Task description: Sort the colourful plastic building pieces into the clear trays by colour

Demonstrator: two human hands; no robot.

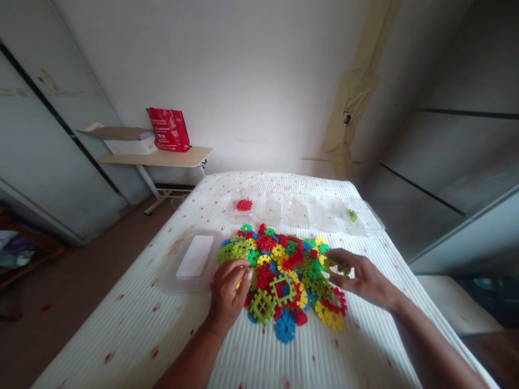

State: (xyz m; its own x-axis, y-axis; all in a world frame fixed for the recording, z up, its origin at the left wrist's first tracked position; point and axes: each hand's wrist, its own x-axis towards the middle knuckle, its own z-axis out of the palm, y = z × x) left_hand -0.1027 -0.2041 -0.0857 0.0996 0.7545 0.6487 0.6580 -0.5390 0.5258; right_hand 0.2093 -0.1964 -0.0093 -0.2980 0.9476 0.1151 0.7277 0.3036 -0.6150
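A heap of plastic interlocking building pieces [292,260] in red, yellow, blue and green lies on the bed in front of me. At its left edge is my left hand [230,294], its fingers curled and the thumb close to them; whatever they hold is hidden. My right hand [363,275] is over the right edge of the heap, thumb and fingers closed around a light green square building piece [337,266]. Light green frame pieces [283,290], a blue flower-shaped disc [285,326] and yellow discs [333,319] lie at the heap's near side.
Behind the heap stands a row of clear plastic containers [300,209]; red pieces [244,205] are in the leftmost, green pieces [351,215] in the rightmost. Stacked clear lids with a white rectangle [195,256] lie left. A side table [178,156] bears a red bag [168,129].
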